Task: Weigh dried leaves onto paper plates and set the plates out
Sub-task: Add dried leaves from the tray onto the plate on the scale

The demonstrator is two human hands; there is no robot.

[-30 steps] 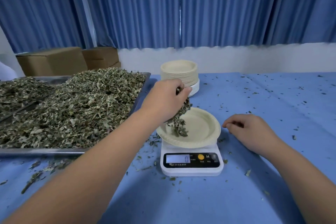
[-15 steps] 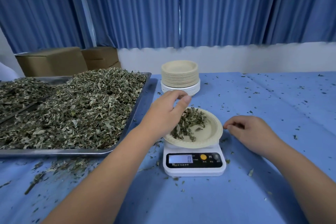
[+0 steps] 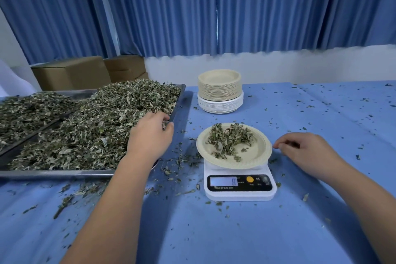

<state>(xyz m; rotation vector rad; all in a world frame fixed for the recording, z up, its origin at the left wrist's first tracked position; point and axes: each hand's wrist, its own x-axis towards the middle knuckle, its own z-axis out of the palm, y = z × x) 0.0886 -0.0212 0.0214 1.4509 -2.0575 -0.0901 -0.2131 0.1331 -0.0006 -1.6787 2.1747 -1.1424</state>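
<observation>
Overhanging the scale (image 3: pixel 240 194), the plate (image 3: pixel 246 164) rim lies beside the right hand (image 3: pixel 306 152).

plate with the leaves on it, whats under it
A white digital scale; its display shows in front of the plate. The weighing platform itself is covered by the plate.

Blue pleated curtains (image 3: pixel 278 6) (drawn), white wall (image 3: pixel 300 66) below, cardboard boxes (image 3: pixel 72 72) left

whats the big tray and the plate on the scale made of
Tray: likely stainless steel, its bare rim grey and shiny. Plate: seemingly moulded paper pulp, matte beige with an embossed rim.
</observation>
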